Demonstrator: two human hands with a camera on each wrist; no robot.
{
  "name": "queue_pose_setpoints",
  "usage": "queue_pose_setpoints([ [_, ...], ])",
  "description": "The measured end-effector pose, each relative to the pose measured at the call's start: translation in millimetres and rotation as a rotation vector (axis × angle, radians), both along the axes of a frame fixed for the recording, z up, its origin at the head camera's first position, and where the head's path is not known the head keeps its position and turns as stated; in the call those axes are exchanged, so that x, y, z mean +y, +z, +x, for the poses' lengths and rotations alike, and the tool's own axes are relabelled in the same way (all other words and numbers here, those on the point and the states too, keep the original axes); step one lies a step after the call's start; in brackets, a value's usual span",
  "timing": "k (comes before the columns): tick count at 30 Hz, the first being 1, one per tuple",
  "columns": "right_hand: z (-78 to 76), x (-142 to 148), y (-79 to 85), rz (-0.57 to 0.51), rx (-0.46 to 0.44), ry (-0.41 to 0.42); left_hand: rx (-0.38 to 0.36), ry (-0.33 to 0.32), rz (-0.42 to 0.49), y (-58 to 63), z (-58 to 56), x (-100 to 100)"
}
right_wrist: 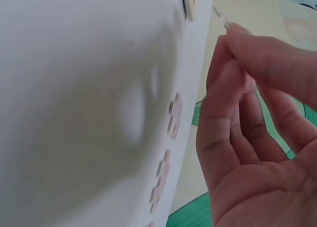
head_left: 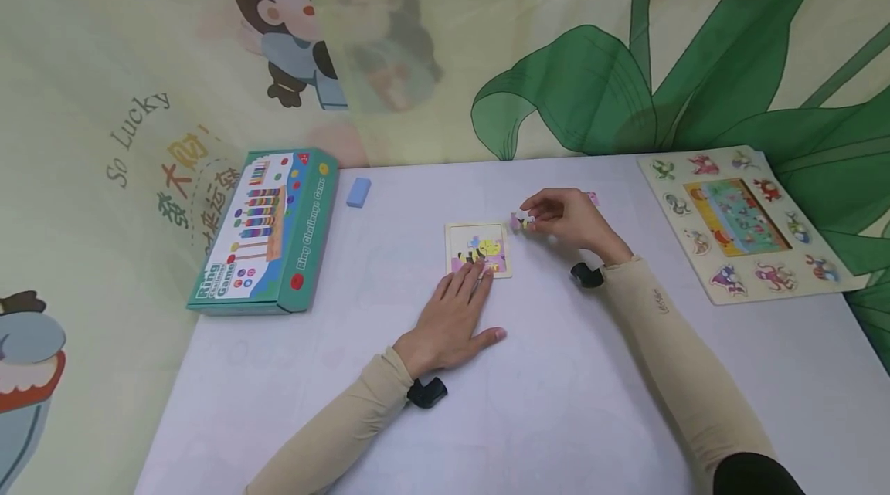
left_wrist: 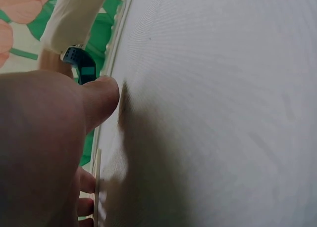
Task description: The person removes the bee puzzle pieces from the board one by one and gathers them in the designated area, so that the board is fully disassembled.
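A small square jigsaw puzzle [head_left: 453, 242] with a pale frame lies on the table, showing a yellow and black picture on pink. My left hand [head_left: 453, 317] rests on its near edge, fingers straight and thumb spread on the cloth. In the left wrist view the puzzle's edge [left_wrist: 97, 187] shows beside the fingertips. Just right of the frame, my right hand [head_left: 566, 218] pinches a puzzle piece [head_left: 517, 223] between thumb and forefinger. The right wrist view shows only a thin edge of that piece [right_wrist: 221, 14], raised off the table.
Loose puzzle pieces [right_wrist: 160, 182] lie under and behind my right hand; a pink piece [head_left: 592, 198] peeks out there. A green game box [head_left: 299, 240] and a blue block [head_left: 358, 192] are at the left. A large picture board [head_left: 684, 263] lies at the right. A printed curtain [head_left: 431, 132] borders the back.
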State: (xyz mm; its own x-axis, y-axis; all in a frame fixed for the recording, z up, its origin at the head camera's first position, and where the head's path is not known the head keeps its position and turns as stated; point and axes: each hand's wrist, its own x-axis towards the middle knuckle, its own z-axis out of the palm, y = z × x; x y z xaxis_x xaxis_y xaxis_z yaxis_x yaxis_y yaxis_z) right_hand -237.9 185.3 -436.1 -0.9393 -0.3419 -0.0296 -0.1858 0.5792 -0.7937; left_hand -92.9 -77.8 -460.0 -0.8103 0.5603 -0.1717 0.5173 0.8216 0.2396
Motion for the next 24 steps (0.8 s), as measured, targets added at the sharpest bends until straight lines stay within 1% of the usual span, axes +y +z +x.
queue_pose_setpoints([
  [5, 1.4, 9, -4.1, 0.022, -0.029, -0.033, 0.0, -0.002, 0.008, -1.4, -0.7, -1],
  [11, 4.5, 15, -8.6, 0.076, -0.03, -0.05, 0.007, -0.005, 0.013, -1.1, -0.4, -1],
  [17, 6.0, 18, -11.4, 0.15, -0.001, -0.062, -0.011, 0.0, -0.001, -0.2, 0.3, -1],
  [24, 4.6, 16, -11.4, 0.232, 0.04, -0.049, -0.014, 0.003, -0.005, -0.2, -0.4, -1],
])
